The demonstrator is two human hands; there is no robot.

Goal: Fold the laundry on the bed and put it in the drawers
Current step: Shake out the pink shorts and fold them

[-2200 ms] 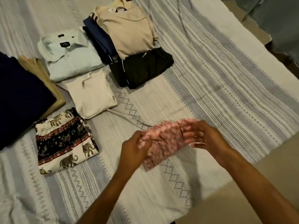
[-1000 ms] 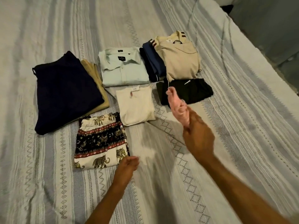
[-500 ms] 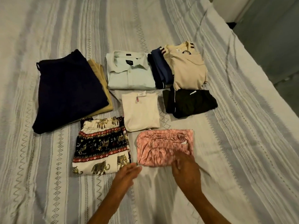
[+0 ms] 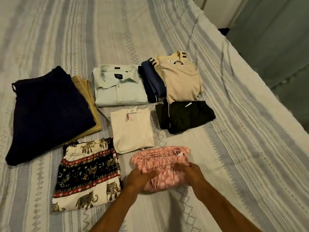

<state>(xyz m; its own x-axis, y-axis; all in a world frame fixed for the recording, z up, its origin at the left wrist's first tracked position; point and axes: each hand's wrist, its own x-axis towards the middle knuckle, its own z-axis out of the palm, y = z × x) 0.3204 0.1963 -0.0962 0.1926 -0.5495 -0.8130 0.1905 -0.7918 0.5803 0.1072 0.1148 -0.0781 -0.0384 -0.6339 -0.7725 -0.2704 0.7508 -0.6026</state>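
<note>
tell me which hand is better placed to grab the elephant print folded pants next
Left, I'd judge. The left hand rests on the pink floral folded garment beside the elephant print folded pants; the right hand sits on the pink garment's far side.

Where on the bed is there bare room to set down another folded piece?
Free: bedspread right of the black garment and pink shorts, and beyond the pale shirt. Crowded: the left-centre piles.
</note>
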